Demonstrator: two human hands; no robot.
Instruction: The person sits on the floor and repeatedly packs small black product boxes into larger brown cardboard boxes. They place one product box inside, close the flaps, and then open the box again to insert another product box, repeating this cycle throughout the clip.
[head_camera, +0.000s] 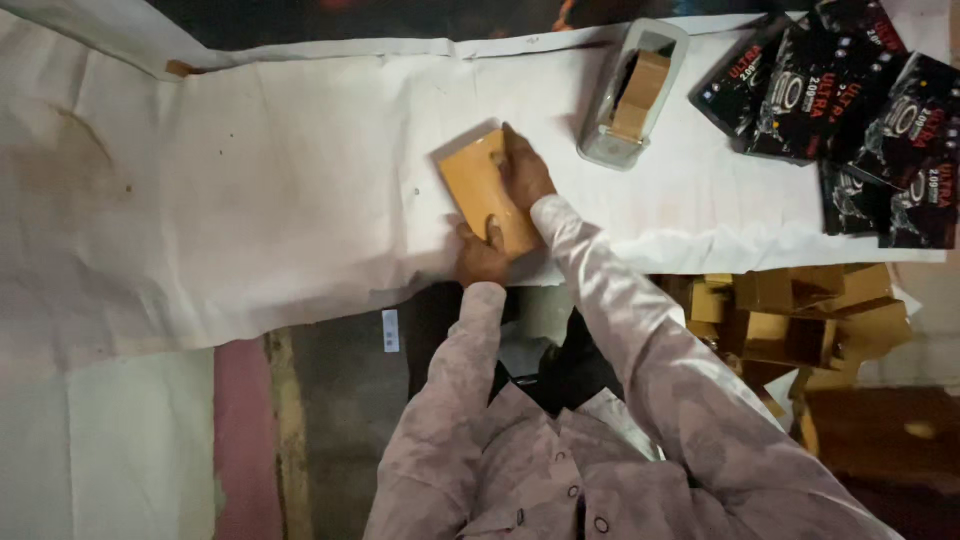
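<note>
Single head-worn view, steeply downward and close over the paper-covered table (300, 200).
</note>
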